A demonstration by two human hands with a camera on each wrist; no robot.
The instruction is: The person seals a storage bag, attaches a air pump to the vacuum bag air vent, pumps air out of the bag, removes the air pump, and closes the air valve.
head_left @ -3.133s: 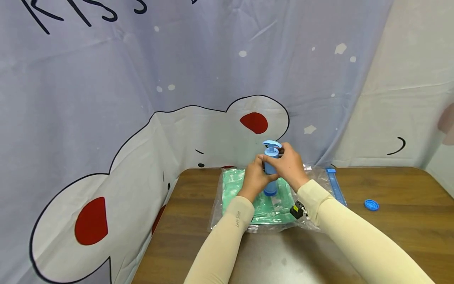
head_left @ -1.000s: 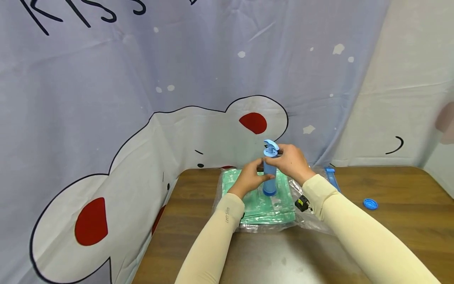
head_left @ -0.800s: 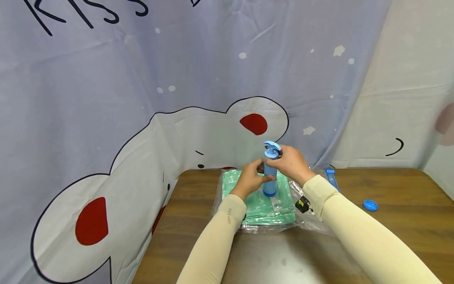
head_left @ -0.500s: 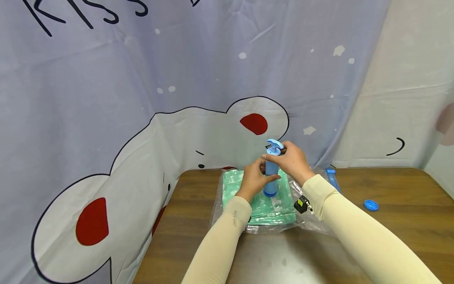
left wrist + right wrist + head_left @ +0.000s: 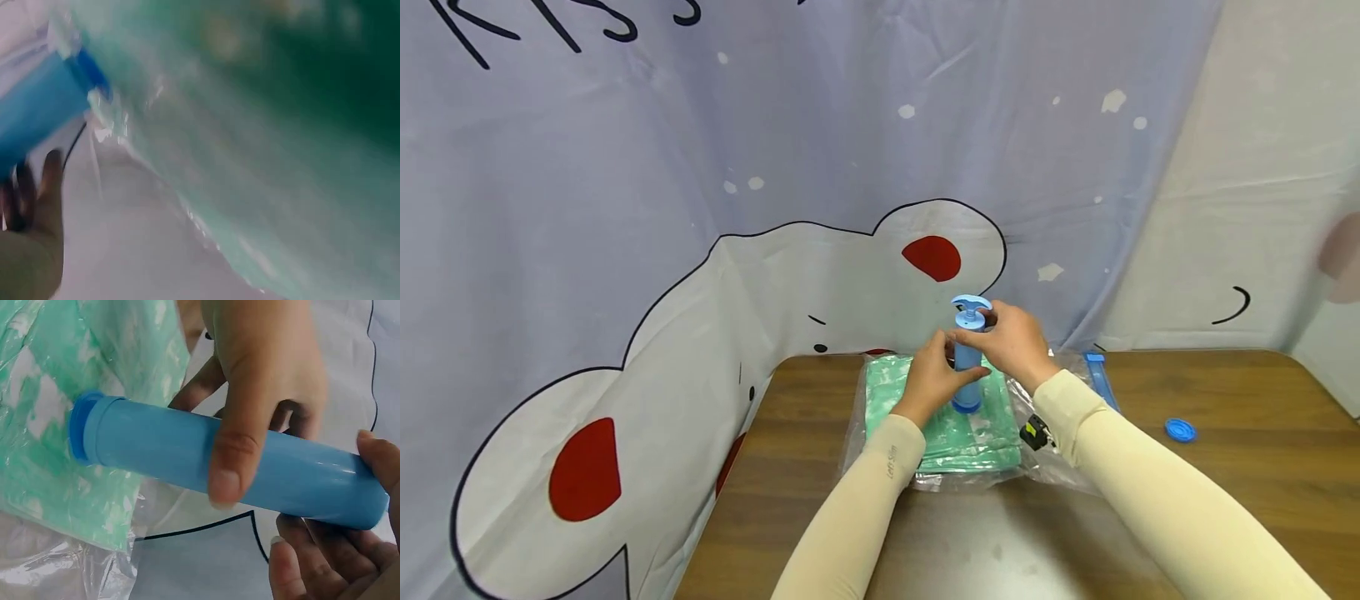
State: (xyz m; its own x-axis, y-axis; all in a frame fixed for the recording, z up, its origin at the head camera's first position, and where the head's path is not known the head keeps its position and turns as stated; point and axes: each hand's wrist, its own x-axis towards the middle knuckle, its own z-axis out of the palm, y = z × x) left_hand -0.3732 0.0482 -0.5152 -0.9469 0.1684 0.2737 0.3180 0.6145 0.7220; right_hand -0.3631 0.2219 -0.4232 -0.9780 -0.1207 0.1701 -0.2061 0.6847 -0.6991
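A blue hand pump (image 5: 967,358) stands upright, its lower end against a green folded plastic bag (image 5: 887,392). My left hand (image 5: 929,380) grips the pump's barrel around the middle; in the right wrist view its thumb (image 5: 232,462) lies across the barrel. Higher up, just under the pale blue T-handle (image 5: 972,301), my right hand (image 5: 1017,343) holds the barrel's top end between thumb and fingers. The left wrist view is blurred, with the pump's barrel (image 5: 44,103) at its left edge.
Clear plastic wrap (image 5: 1060,473) spreads around the green bag. A blue plastic strip (image 5: 1101,383) lies behind the right wrist, and a round blue cap (image 5: 1181,430) sits to the right on the wooden table (image 5: 1240,492). A printed curtain (image 5: 820,283) hangs directly behind.
The T-handle has turned back and forth and now lies broadside again. My left hand shifted left along the pump, then came back in around it. My right hand stays at the top.
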